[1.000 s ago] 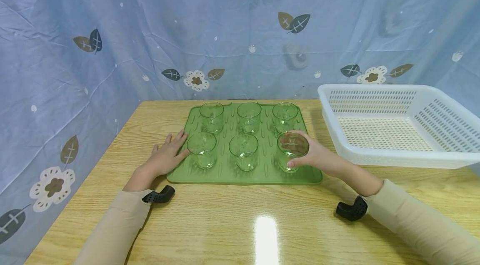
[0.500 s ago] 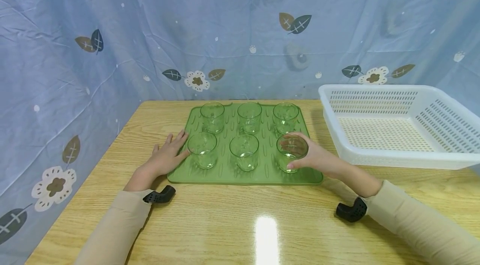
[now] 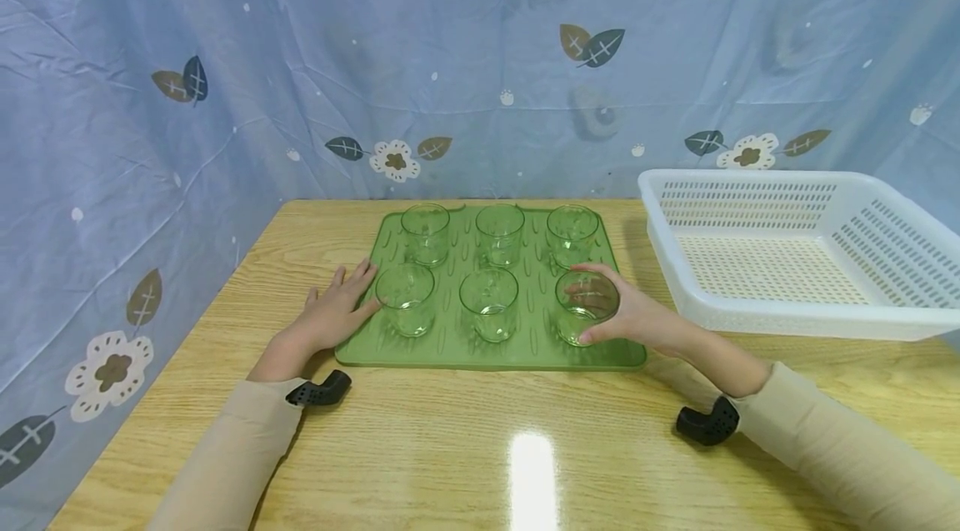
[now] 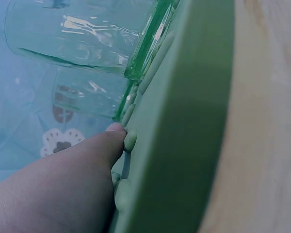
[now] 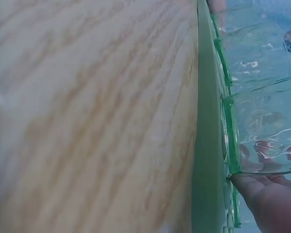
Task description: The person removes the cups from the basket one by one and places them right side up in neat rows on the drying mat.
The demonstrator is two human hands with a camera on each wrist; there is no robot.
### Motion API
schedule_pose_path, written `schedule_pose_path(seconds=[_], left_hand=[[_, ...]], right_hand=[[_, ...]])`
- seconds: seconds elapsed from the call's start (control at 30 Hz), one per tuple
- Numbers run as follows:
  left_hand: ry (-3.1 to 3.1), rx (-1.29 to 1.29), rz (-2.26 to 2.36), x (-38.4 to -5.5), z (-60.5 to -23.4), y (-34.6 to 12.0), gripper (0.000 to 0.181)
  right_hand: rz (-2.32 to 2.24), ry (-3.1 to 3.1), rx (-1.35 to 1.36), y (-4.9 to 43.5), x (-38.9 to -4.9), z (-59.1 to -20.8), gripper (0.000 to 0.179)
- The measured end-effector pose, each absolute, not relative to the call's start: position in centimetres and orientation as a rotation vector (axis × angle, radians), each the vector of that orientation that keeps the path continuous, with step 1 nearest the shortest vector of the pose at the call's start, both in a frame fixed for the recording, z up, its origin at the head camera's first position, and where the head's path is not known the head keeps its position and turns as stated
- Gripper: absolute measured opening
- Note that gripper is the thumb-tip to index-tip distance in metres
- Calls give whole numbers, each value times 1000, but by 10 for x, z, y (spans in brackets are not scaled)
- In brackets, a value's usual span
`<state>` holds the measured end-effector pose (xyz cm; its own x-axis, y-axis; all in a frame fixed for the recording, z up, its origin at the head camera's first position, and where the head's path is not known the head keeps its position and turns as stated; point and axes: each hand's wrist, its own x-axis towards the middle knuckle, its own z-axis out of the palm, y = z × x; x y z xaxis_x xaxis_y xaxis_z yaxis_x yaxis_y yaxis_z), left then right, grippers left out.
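Two rows of three clear drinking glasses stand upright on a green ribbed mat (image 3: pixel 480 356). My right hand (image 3: pixel 637 316) holds the front right glass (image 3: pixel 577 324) from its right side, with the thumb in front and the fingers seen through the glass behind it. In the right wrist view, fingers (image 5: pixel 274 199) lie close against the base of that glass (image 5: pixel 269 131). On the mat's left edge rests my left hand (image 3: pixel 330 314), fingers spread, beside the front left glass (image 3: pixel 408 318). Its thumb (image 4: pixel 94 153) touches the mat's raised ribs in the left wrist view.
A white slotted plastic basket (image 3: pixel 795 313) stands to the right of the mat. Everything rests on a wooden table (image 3: pixel 420 439), with a patterned blue cloth (image 3: pixel 480 39) hanging behind and at the sides.
The right thumb sits slightly lower on the front right glass than a second ago, and that glass has barely shifted. My left hand keeps its place on the mat.
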<state>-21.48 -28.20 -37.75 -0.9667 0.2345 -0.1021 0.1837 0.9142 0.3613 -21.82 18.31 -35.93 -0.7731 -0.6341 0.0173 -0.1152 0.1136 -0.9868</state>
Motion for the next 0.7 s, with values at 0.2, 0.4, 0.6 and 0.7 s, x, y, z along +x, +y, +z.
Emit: schedule_pose_path(seconds=[0.2,0.4,0.6,0.7], left_hand=[[2931,325,528,-215,-378,-281,75],[2929,323,528,-216,-377,-280,76],[2936,335,510,-221,-376,-279,76],[2935,335,511,-223,-375,-279,77]], right_hand=[[-1674,2060,-744,186,-216,-356,110],[-1682,2242,-843,184,-212,-350,90],[-1638,2520,-897,182,-202,-337,68],[-1520,2687,-987,184,-196,-327,69]])
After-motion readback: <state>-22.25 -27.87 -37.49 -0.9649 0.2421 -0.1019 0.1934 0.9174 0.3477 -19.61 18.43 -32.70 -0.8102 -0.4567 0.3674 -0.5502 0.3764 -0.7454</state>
